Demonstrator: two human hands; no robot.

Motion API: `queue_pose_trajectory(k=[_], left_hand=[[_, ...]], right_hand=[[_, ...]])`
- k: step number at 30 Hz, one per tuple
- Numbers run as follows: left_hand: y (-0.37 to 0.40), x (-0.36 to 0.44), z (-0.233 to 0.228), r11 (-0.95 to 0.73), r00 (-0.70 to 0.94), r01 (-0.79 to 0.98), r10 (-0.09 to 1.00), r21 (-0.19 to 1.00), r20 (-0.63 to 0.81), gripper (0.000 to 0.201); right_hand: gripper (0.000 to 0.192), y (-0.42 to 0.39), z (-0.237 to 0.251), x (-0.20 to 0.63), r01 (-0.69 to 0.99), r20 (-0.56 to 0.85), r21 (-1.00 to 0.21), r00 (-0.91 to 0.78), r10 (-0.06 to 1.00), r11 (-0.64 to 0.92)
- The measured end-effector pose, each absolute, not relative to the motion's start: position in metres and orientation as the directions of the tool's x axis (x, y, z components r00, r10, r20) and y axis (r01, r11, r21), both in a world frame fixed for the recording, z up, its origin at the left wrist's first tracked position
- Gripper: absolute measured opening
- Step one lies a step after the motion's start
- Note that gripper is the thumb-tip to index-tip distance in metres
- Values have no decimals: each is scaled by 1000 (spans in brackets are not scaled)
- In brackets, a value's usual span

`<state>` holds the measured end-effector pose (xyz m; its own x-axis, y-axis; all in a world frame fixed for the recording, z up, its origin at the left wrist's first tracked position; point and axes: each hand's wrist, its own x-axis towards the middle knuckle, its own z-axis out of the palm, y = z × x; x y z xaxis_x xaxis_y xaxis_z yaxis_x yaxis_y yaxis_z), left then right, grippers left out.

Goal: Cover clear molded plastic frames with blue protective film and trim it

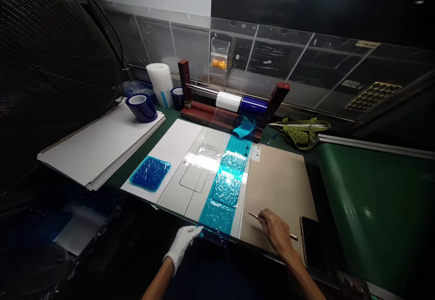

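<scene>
My left hand [182,242], in a white glove, pinches the near end of a blue film strip [225,186] that runs over a white panel [176,143] from a roll holder. My bare right hand [276,230] holds a thin metal blade tool [253,216], its tip pointing left over a brown board [278,182] beside the strip. A crumpled blue film patch [150,173] lies on the left part of the white panel. Clear film gleams across the middle of the panel.
A red-ended roll holder [234,103] with white and blue rolls stands behind the panel. A stack of white sheets [98,148] carries a blue tape roll [142,107]. A phone [311,243] lies at right, with a green pouch [301,132] and a green conveyor belt [374,205].
</scene>
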<state>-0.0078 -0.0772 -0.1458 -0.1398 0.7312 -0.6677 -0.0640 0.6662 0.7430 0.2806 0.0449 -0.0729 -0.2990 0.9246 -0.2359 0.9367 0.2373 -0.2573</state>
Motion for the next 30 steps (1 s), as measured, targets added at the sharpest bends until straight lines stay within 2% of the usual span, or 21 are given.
queue_pose_trajectory(k=[6, 11, 17, 24, 27, 30], left_hand=[[-76, -9, -145, 633, -129, -79, 760, 770, -637, 37], [-80, -17, -145, 616, -126, -82, 773, 783, -622, 37], [-99, -44, -124, 607, -240, -80, 758, 791, -606, 42], [-75, -168, -76, 523, -510, -21, 727, 852, -459, 42], [-55, -229, -69, 525, -609, 16, 680, 851, -409, 34], [-39, -270, -69, 536, -649, 70, 665, 841, -370, 29]], right_hand=[[22, 69, -85, 198, 821, -202, -499, -423, 883, 279], [20, 83, -95, 169, 807, -215, -534, -420, 882, 254], [21, 85, -101, 174, 803, -227, -552, -403, 887, 223], [36, 76, -100, 187, 740, -182, -657, -343, 922, 145], [40, 71, -98, 198, 663, -169, -746, -282, 944, 64], [40, 67, -94, 205, 639, -177, -769, -228, 957, 10]])
